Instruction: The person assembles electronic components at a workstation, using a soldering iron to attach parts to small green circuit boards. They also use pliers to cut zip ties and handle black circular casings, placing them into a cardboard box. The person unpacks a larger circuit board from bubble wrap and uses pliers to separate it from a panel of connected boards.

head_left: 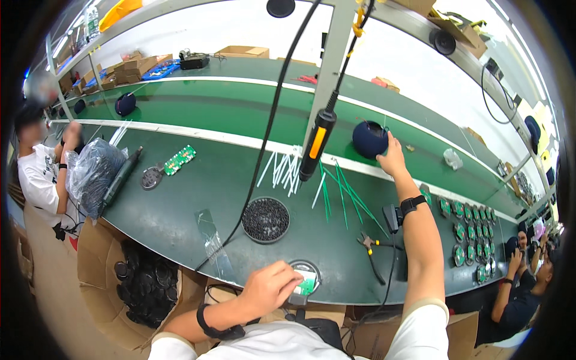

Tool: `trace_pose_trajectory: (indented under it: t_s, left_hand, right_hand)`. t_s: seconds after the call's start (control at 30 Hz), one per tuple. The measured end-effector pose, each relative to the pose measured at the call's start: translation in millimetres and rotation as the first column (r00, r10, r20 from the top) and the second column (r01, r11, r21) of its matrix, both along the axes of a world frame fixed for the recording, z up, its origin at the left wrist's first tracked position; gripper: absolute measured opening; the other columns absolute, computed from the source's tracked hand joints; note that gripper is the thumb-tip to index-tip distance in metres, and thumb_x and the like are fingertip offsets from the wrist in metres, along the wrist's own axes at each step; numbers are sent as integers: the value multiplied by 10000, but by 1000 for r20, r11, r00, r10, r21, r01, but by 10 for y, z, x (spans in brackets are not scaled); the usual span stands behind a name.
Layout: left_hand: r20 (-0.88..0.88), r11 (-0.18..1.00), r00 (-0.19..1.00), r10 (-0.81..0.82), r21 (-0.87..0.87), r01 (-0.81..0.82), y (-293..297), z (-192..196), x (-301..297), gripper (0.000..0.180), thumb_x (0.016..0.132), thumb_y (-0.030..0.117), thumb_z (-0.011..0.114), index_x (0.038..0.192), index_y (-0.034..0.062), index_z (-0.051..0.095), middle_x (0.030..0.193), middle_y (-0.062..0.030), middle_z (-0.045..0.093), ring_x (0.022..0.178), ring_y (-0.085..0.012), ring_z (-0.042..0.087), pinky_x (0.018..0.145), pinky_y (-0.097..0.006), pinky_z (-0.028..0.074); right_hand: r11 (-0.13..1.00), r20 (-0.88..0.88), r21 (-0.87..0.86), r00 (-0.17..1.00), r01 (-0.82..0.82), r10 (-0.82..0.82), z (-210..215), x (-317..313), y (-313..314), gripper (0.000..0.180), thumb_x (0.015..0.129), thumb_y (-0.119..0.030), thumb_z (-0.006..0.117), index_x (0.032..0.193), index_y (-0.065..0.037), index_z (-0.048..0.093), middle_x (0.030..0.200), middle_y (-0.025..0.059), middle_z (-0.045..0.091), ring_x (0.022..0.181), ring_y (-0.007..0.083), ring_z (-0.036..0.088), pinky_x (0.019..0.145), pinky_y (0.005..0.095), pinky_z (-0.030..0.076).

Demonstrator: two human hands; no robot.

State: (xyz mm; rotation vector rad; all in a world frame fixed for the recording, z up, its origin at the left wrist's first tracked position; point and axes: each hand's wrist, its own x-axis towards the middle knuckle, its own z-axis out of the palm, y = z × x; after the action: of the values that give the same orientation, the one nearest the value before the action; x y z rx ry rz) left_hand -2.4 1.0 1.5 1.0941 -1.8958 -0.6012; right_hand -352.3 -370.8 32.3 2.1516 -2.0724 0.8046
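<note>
Low in the middle, my left hand (271, 289) has its fingers pinched at the edge of a green circuit board (308, 284). That board lies in a round black cover (316, 269) at the bench's near edge. My right arm stretches far forward, and my right hand (393, 157) has thumb and fingers against the right side of a dark blue ball-shaped housing (369, 141). The housing, with an opening on top, rests on the green conveyor belt (240, 109). A black electric screwdriver (317, 143) with an orange strip hangs between my hands.
A round tray of small black screws (266, 220), white and green cable ties (344, 195) and pliers (373, 255) lie on the bench. Rows of round board assemblies (471, 231) stand right. A carton of black covers (147, 282) is lower left. Co-workers sit on both sides.
</note>
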Motion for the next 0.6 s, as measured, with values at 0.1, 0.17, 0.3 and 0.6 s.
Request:
trace_pose_trajectory:
  t_s: [0.1,0.17,0.3,0.6]
  left_hand:
    - [-34,999,999,41,14,-41,25,-21,69,106,884,63,751,987,71,730,909,-88,657,764,-286,686,656,-379,554]
    - [-12,996,997,73,52,-72,39,37,136,108,873,42,753,977,62,732,922,-81,674,776,-271,699,666,-370,565]
    - [6,995,999,41,-91,-40,-74,325,227,131,850,18,749,977,34,723,907,-90,664,770,-284,694,657,-380,562]
    - [48,967,995,-88,-234,97,-543,917,-331,177,887,-10,705,1058,12,667,952,-145,653,841,-344,677,720,-413,553]
  right_hand:
    - [994,-160,-66,984,-90,79,-20,-75,-286,749,737,-124,880,1405,-135,542,1588,218,412,1434,440,419,1159,493,427]
    - [987,-169,-64,976,-150,138,33,-54,-333,656,712,-122,898,1293,-115,593,1593,217,410,1441,452,401,1166,501,418]
    - [956,-208,-167,956,-242,206,188,158,93,563,695,-111,903,1172,-66,608,1456,224,521,1375,445,452,1128,514,431]
    - [919,-19,-147,930,-365,366,364,903,2816,487,654,-139,916,1062,-60,664,1262,202,564,1251,434,523,1020,495,498]
